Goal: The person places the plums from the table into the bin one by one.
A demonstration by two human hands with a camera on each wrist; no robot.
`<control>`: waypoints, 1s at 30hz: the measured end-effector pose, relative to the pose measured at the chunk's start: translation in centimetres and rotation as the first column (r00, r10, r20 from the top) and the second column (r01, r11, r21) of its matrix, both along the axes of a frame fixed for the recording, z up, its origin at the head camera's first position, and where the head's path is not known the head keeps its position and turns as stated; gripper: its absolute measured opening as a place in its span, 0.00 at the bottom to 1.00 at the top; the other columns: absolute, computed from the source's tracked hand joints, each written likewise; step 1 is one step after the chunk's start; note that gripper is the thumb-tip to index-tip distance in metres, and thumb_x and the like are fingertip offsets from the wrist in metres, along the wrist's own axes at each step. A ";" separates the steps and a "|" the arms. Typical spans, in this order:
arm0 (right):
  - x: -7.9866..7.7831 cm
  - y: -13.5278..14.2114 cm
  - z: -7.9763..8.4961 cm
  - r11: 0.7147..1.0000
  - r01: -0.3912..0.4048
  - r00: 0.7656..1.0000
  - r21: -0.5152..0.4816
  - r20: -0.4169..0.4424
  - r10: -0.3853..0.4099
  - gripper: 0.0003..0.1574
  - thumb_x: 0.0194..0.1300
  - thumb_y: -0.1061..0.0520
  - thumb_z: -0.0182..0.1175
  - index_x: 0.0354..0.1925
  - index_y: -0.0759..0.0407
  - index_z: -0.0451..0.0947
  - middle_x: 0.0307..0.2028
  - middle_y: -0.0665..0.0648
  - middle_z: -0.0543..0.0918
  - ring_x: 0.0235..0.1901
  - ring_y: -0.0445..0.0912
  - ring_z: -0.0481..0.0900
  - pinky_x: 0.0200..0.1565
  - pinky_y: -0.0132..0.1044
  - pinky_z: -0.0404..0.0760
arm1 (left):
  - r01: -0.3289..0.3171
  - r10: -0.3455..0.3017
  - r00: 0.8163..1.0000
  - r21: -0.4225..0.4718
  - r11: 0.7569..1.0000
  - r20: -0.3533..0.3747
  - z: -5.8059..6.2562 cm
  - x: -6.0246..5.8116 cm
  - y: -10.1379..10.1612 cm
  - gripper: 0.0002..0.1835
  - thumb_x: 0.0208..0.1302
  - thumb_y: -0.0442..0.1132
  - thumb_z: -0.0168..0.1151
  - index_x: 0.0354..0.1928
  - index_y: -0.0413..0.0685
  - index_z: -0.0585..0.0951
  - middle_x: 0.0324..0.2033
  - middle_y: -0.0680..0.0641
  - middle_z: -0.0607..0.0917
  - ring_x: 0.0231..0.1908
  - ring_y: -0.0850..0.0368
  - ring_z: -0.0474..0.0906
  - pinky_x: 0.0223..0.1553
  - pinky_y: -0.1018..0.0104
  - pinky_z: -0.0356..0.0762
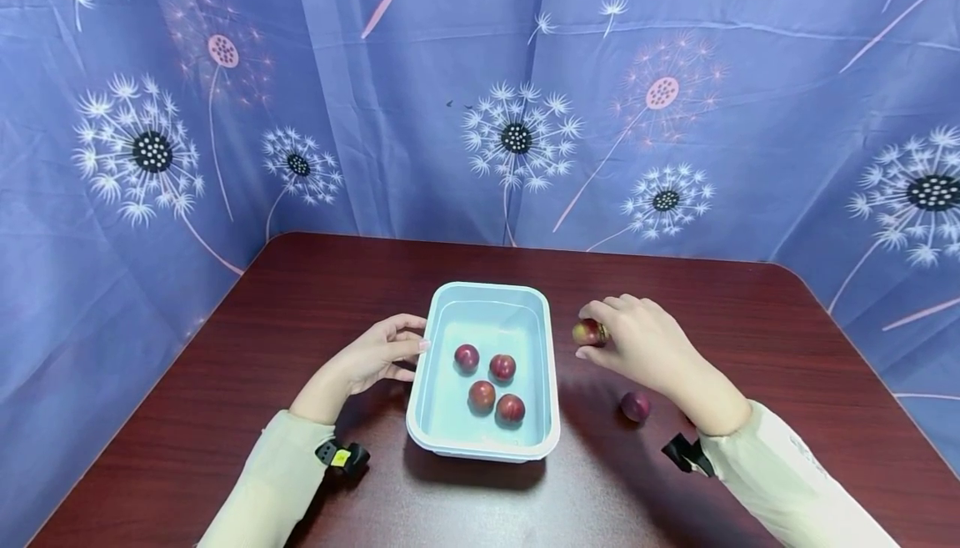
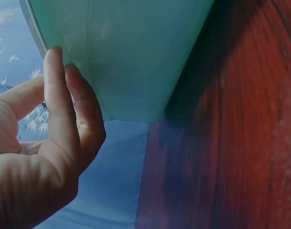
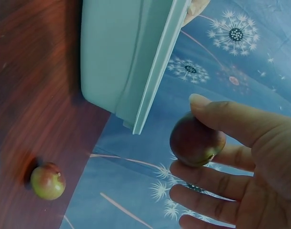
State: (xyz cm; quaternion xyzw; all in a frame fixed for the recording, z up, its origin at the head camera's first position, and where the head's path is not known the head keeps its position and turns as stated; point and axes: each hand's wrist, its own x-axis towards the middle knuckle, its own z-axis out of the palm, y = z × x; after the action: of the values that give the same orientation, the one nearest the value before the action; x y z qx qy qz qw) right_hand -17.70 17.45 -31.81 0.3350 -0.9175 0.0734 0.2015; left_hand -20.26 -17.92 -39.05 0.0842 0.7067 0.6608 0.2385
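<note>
A light blue plastic tub (image 1: 483,453) sits on the table with several dark red plums inside, one of them a plum (image 1: 467,357) at the left of the group. My left hand (image 1: 378,354) touches the tub's left side near the rim with its fingertips. In the left wrist view, the fingers (image 2: 59,105) rest against the outer wall, not wrapped round it. Beyond the tub's right side, my right hand (image 1: 637,339) pinches a red and yellow plum (image 3: 195,140) between thumb and fingers, above the table. Another plum (image 1: 635,406) lies on the table below that hand.
The dark red wooden table (image 1: 337,264) shows its grain around the tub. Behind it and at both sides hangs a blue curtain (image 1: 420,114) printed with dandelions. A black strap (image 1: 343,455) is on the left wrist, another black strap (image 1: 687,454) on the right.
</note>
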 end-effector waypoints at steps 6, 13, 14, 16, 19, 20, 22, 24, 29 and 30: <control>-0.5 -0.6 0.1 1.000 0.000 1.000 0.002 0.023 -0.001 0.22 0.45 0.52 0.75 0.37 0.57 0.79 0.26 0.50 0.79 0.25 0.47 0.76 0.27 0.42 0.75 | 0.000 0.000 1.000 -0.005 1.000 0.002 0.1 -0.1 0.0 0.28 0.66 0.37 0.57 0.64 0.33 0.60 0.44 0.41 0.80 0.36 0.59 0.81 0.36 0.66 0.83; -1.3 -1.4 0.0 1.000 -0.020 0.999 -0.016 0.027 0.020 0.20 0.45 0.54 0.75 0.36 0.57 0.79 0.24 0.49 0.77 0.24 0.45 0.72 0.27 0.40 0.73 | -0.001 0.001 1.000 -0.010 1.000 0.003 0.1 -0.2 -0.1 0.28 0.67 0.37 0.57 0.64 0.33 0.61 0.46 0.39 0.80 0.36 0.59 0.81 0.37 0.64 0.83; -1.4 -1.5 0.0 1.000 -0.022 0.999 -0.016 0.029 0.023 0.20 0.45 0.54 0.75 0.37 0.57 0.79 0.24 0.49 0.77 0.24 0.45 0.72 0.27 0.40 0.73 | -0.001 0.001 1.000 -0.009 1.000 0.005 0.1 -0.2 -0.1 0.28 0.67 0.37 0.57 0.64 0.33 0.61 0.46 0.39 0.80 0.36 0.59 0.81 0.37 0.64 0.83; -1.6 -1.8 -0.1 0.999 -0.028 0.999 -0.016 0.033 0.028 0.21 0.44 0.54 0.75 0.37 0.57 0.79 0.25 0.49 0.77 0.24 0.45 0.72 0.28 0.40 0.73 | -0.001 0.001 1.000 -0.007 1.000 0.006 0.1 -0.2 -0.1 0.28 0.67 0.37 0.57 0.64 0.34 0.61 0.45 0.40 0.80 0.36 0.59 0.81 0.37 0.64 0.83; -1.9 -2.2 -0.2 0.999 -0.040 0.999 -0.021 0.036 0.041 0.21 0.44 0.54 0.75 0.37 0.57 0.79 0.25 0.49 0.77 0.25 0.45 0.71 0.28 0.40 0.72 | 0.001 -0.001 1.000 -0.003 1.000 0.006 0.1 -0.2 -0.1 0.28 0.67 0.37 0.56 0.64 0.34 0.61 0.45 0.40 0.80 0.36 0.59 0.81 0.36 0.65 0.83; -2.0 -2.3 -0.2 0.999 -0.046 0.998 -0.022 0.034 0.047 0.21 0.43 0.55 0.75 0.36 0.57 0.79 0.24 0.49 0.77 0.24 0.44 0.71 0.28 0.40 0.72 | 0.002 -0.002 1.000 -0.001 1.000 0.006 0.1 -0.2 -0.1 0.28 0.67 0.37 0.56 0.64 0.33 0.61 0.45 0.41 0.80 0.36 0.59 0.81 0.36 0.65 0.83; -2.2 -2.6 -0.3 0.998 -0.058 0.998 -0.028 0.033 0.059 0.20 0.43 0.55 0.75 0.36 0.57 0.79 0.24 0.50 0.76 0.24 0.44 0.70 0.28 0.39 0.71 | 0.001 -0.001 1.000 0.001 1.000 0.006 0.1 -0.2 -0.1 0.28 0.67 0.37 0.56 0.64 0.33 0.61 0.45 0.41 0.80 0.36 0.60 0.81 0.36 0.65 0.83; -2.4 -2.9 -0.3 0.997 -0.068 0.997 -0.031 0.035 0.069 0.19 0.43 0.56 0.74 0.35 0.57 0.79 0.23 0.50 0.76 0.24 0.45 0.69 0.28 0.39 0.71 | 0.000 0.000 1.000 0.003 1.000 0.008 0.1 -0.2 -0.1 0.28 0.67 0.37 0.56 0.64 0.33 0.61 0.44 0.42 0.80 0.36 0.60 0.81 0.36 0.66 0.83; -2.8 -3.6 -0.6 0.996 -0.081 0.996 -0.024 0.038 0.082 0.18 0.42 0.60 0.73 0.33 0.56 0.78 0.23 0.50 0.74 0.24 0.46 0.69 0.27 0.39 0.70 | 0.001 -0.001 1.000 0.010 1.000 0.012 0.0 -0.1 -0.1 0.28 0.67 0.36 0.56 0.64 0.33 0.61 0.44 0.43 0.81 0.36 0.60 0.81 0.36 0.66 0.83; -2.9 -3.7 -0.7 0.996 -0.084 0.996 -0.021 0.039 0.084 0.18 0.42 0.60 0.73 0.33 0.56 0.78 0.23 0.50 0.74 0.24 0.46 0.70 0.28 0.39 0.71 | 0.001 -0.001 1.000 0.010 1.000 0.013 0.0 -0.1 -0.1 0.27 0.67 0.36 0.56 0.64 0.33 0.61 0.43 0.43 0.81 0.36 0.60 0.81 0.35 0.66 0.83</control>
State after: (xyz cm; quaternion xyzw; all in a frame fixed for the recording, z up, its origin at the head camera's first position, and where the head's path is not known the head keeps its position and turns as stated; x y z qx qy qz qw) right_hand -20.56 13.71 -32.49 0.3698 -0.9057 0.0972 0.1832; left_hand -20.37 -18.01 -39.03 0.0813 0.7017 0.6648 0.2429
